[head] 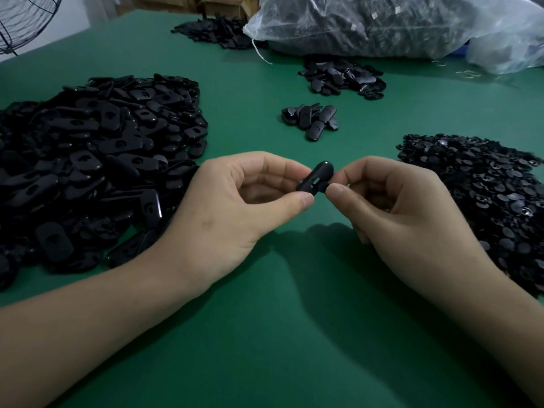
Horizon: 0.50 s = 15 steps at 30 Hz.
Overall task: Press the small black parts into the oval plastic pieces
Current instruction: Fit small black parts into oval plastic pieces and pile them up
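Note:
My left hand [235, 201] pinches one black oval plastic piece [319, 172] between thumb and fingers, held above the green table. My right hand [412, 207] pinches a small black part [323, 186] against the slotted face of that oval piece. A big heap of oval pieces [88, 160] lies at the left. A heap of small black parts [485, 195] lies at the right.
A small cluster of black pieces [312, 119] lies just beyond my hands, another pile [344, 78] farther back, and one more [215, 30] at the far edge. A large clear plastic bag [382, 22] of parts sits at the back right. A wire fan guard [26, 22] stands far left.

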### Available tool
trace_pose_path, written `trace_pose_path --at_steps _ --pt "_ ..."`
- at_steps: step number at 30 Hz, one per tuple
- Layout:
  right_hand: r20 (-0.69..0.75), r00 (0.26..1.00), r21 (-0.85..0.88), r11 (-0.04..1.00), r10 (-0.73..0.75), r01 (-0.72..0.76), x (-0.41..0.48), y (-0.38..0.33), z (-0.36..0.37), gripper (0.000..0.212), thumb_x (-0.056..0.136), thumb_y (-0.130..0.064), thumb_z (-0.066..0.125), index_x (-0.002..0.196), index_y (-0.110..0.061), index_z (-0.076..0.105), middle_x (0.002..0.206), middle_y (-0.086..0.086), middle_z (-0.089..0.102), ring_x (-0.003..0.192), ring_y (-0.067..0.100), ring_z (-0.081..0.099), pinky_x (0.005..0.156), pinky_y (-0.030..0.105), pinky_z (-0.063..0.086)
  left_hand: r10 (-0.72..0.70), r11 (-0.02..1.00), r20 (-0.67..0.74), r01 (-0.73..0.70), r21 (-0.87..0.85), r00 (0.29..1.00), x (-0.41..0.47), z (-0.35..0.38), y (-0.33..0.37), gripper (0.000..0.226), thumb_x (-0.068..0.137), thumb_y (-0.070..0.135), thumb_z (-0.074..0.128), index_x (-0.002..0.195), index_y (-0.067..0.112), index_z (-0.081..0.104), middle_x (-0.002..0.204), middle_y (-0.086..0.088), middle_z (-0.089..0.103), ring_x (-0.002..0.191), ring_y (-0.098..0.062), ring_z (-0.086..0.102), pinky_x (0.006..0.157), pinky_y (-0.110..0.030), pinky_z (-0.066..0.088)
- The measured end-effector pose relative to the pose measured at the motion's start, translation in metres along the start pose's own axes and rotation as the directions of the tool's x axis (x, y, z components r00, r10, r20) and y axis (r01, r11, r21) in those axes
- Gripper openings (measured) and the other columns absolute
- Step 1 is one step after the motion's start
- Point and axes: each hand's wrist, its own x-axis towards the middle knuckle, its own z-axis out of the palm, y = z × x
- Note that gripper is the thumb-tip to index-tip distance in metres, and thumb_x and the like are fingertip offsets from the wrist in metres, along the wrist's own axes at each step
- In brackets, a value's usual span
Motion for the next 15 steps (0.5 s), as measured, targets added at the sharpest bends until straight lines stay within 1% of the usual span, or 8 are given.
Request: trace_pose_path --at_steps 2,3,5,7,11,13,15 --pt "-0.022 1.000 -0.023 1.000 -0.014 0.013 -0.0007 -0.0018 0.0008 0.013 0.091 -0.034 0.067 0.083 -0.024 0.068 0.064 0.005 0.058 0.051 0.014 0.048 0.054 0.029 0.037 0.013 0.999 -0.014 -0.012 0.041 1.000 -0.0004 -0.0002 -0.0004 0.020 0.083 0.007 0.083 0.094 0.023 0.079 0.092 0.005 0.080 0.083 -0.017 0.077 0.077 -0.028 0.061" --pt "-0.032 0.999 -0.035 0.999 -0.019 0.018 -0.0012 -0.0028 0.0011 0.013 0.090 -0.035 0.067 0.083 -0.025 0.068 0.064 0.004 0.059 0.051 0.015 0.048 0.054 0.029 0.038 0.017 0.998 -0.021 -0.016 0.059 1.000 -0.0004 -0.0004 -0.0006 0.019 0.083 0.008 0.082 0.094 0.024 0.079 0.091 0.006 0.080 0.081 -0.016 0.077 0.076 -0.029 0.060" --pt "-0.046 0.998 -0.068 0.997 -0.033 0.030 -0.0023 -0.0046 0.0018 0.013 0.088 -0.036 0.067 0.081 -0.026 0.068 0.063 0.002 0.059 0.051 0.016 0.049 0.053 0.028 0.038 0.023 0.997 -0.025 -0.021 0.077 0.999 -0.0004 -0.0006 -0.0007 0.018 0.084 0.009 0.082 0.093 0.024 0.080 0.088 0.008 0.079 0.078 -0.013 0.076 0.072 -0.025 0.060" --pt "-0.060 0.997 -0.100 0.994 -0.047 0.040 -0.0036 -0.0063 0.0022 0.013 0.086 -0.038 0.066 0.079 -0.027 0.068 0.063 0.000 0.059 0.050 0.011 0.048 0.053 0.024 0.038 0.029 0.996 -0.018 -0.027 0.086 0.999 -0.0005 -0.0005 -0.0007 0.018 0.084 0.009 0.082 0.093 0.024 0.080 0.088 0.008 0.080 0.078 -0.011 0.076 0.074 -0.025 0.060" --pt "-0.086 0.994 -0.186 0.981 -0.073 0.056 -0.0049 -0.0081 0.0039 0.011 0.085 -0.038 0.066 0.078 -0.030 0.067 0.063 -0.004 0.060 0.054 0.014 0.053 0.052 0.019 0.039 0.041 0.991 -0.029 -0.037 0.130 0.999 -0.0009 0.0005 -0.0024 0.018 0.083 0.010 0.083 0.093 0.024 0.080 0.089 0.009 0.080 0.081 -0.015 0.076 0.080 -0.039 0.062" --pt "-0.096 0.991 -0.236 0.969 -0.097 0.072 -0.0057 -0.0080 0.0048 0.010 0.086 -0.037 0.067 0.079 -0.030 0.067 0.062 -0.005 0.060 0.058 0.016 0.056 0.055 0.021 0.041 0.050 0.985 -0.027 -0.045 0.168 0.998 -0.0013 0.0007 -0.0031 0.018 0.083 0.012 0.084 0.093 0.026 0.080 0.088 0.010 0.079 0.081 -0.016 0.076 0.079 -0.046 0.061" --pt "-0.098 0.988 -0.283 0.955 -0.118 0.086 -0.0065 -0.0077 0.0051 0.009 0.086 -0.037 0.066 0.080 -0.030 0.067 0.059 -0.006 0.059 0.060 0.016 0.058 0.056 0.024 0.043 0.061 0.977 -0.024 -0.055 0.207 0.998 -0.0018 0.0007 -0.0034 0.018 0.083 0.015 0.084 0.094 0.029 0.080 0.087 0.012 0.079 0.081 -0.012 0.076 0.078 -0.049 0.061"
